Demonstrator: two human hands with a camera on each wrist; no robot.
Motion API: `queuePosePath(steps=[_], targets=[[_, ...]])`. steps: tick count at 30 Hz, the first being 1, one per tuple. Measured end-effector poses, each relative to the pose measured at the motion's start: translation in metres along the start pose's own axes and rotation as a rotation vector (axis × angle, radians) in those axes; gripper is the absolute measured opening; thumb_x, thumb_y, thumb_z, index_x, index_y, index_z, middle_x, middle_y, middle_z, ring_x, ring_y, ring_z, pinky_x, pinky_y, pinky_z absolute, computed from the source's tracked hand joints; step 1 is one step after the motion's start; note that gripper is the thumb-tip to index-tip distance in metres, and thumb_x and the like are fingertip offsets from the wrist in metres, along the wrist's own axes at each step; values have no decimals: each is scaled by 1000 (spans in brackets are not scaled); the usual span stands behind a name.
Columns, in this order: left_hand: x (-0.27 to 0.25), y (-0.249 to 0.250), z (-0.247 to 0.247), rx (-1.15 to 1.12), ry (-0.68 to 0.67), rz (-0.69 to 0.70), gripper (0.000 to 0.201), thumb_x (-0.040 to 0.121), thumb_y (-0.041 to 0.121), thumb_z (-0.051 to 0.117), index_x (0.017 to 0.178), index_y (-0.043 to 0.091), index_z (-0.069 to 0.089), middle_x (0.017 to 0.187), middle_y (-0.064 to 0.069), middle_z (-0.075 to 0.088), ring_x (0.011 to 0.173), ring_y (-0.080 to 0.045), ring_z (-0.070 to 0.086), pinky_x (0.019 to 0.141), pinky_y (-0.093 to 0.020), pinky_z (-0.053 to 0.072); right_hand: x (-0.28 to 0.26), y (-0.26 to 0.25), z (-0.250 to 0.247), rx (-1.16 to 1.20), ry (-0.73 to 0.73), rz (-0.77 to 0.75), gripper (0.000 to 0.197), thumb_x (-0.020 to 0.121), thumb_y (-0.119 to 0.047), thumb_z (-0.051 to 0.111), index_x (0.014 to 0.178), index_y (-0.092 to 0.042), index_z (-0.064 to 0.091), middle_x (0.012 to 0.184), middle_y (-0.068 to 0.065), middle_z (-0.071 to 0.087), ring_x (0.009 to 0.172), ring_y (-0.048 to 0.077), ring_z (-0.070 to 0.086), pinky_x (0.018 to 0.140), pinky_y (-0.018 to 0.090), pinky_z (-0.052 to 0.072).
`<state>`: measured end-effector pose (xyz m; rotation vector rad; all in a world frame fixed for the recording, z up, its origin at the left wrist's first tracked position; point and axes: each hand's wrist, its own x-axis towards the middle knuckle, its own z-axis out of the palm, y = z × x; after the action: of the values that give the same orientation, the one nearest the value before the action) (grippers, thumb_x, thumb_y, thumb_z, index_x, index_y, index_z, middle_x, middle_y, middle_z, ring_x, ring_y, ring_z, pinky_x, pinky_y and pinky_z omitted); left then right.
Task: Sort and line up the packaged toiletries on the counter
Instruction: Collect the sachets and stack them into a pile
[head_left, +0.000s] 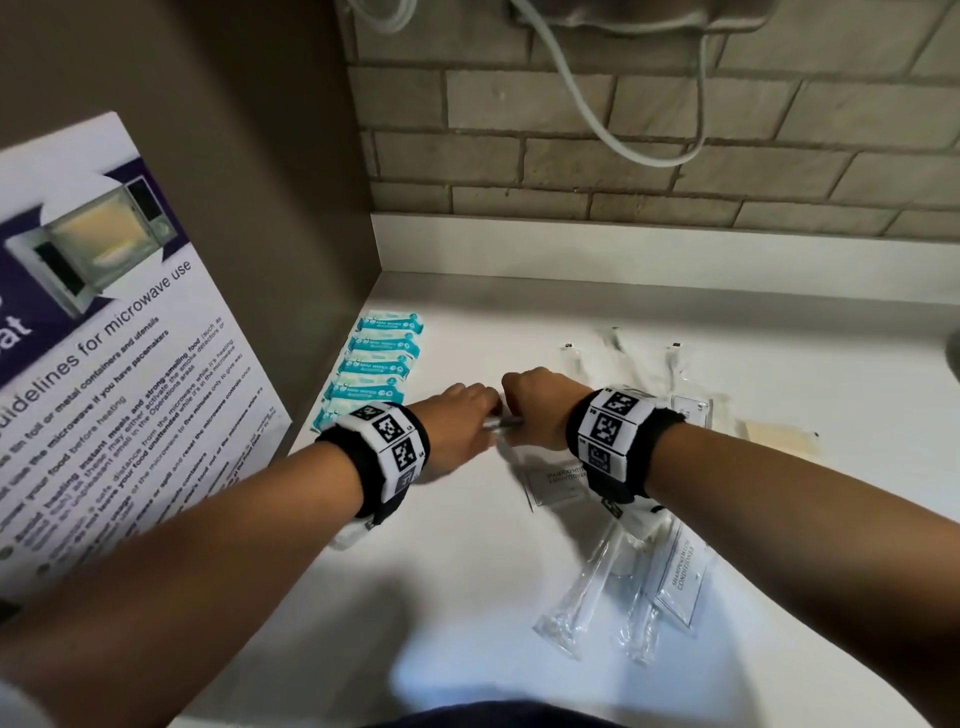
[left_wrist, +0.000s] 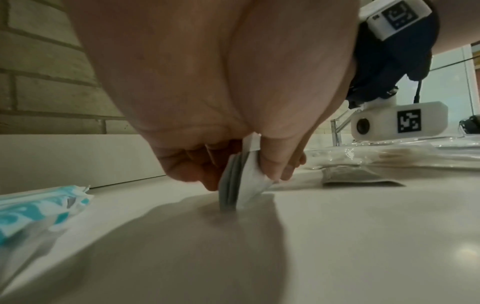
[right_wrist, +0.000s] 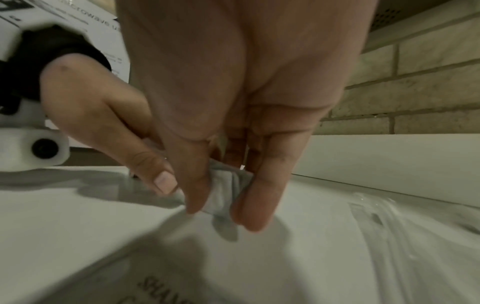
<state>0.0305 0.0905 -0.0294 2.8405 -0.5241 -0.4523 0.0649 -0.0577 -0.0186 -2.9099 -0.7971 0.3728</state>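
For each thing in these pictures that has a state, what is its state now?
Left hand: pinches one end of a small stack of white sachets.
Right hand: pinches the other end of the stack.
Stack of white sachets: on edge, touching the counter.
Teal wipe packets: flat, in a line along the left wall.
Shampoo sachet: flat, not lined up.
Clear-wrapped toothbrushes: loose, slanted.

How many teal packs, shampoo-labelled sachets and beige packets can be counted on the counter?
Teal wipe packs: 5, the nearest partly hidden
Shampoo-labelled sachets: 2
Beige packet: 1
Total: 8, leaving out the stack pinched by the left hand and right hand, which is too edge-on to count.
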Motion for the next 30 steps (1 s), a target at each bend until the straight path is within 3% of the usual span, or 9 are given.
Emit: queuePosePath(steps=[3,7,12,17,21,25,28,30], targets=[[1,-6,4,134,-49,-28,36,100,38,40,129,17,44,123,-5,45,114,-24,44,89,-36,37,4,-1,3,-51,-51,-15,29,85,-18,62,110,-8,54,108,11,61,93,29,61,71,34,47],[4,-2,-3,77,-113,-134,34,102,31,40,131,14,41,121,-8,39,91,-26,53,77,-36,37,8,-2,3,-42,-95,13,29,93,-19,52,120,-9,56,118,11,53,105,31,59,81,35,46],[16,7,-1,47,-80,-193,35,96,6,42,131,7,43,129,-11,41,108,-31,58,93,-39,47,11,-6,15,-51,-114,81,32,97,-12,43,128,-6,45,128,13,46,111,33,59,88,39,46],[21,11,1,36,-112,-192,46,94,1,42,139,8,34,136,-10,33,110,-30,57,96,-40,47,7,-7,15,-44,-160,55,41,96,-9,42,136,-4,39,132,13,39,113,31,56,89,38,45],[18,-1,-4,-32,-42,-167,42,101,11,37,142,9,37,139,-18,37,112,-32,56,88,-36,45,6,9,9,13,-137,21,30,93,-9,42,120,-10,57,116,10,47,103,29,58,89,33,47],[13,-19,-4,-173,-44,-188,38,103,26,37,136,8,46,125,-6,45,101,-22,57,98,-35,44,4,22,2,184,-6,12,21,86,-15,62,105,-11,68,98,7,63,88,23,60,83,33,50],[12,-25,-3,-266,43,-177,37,100,25,47,134,10,52,112,1,50,91,-17,57,82,-27,48,4,27,3,252,41,5,18,82,-11,66,100,-10,68,91,3,66,80,18,56,81,34,51],[11,-27,0,-290,72,-166,35,99,22,49,132,10,56,107,5,48,86,-15,57,71,-24,46,5,28,6,251,56,-1,16,82,-11,65,98,-11,68,95,5,70,79,18,56,81,35,52]])
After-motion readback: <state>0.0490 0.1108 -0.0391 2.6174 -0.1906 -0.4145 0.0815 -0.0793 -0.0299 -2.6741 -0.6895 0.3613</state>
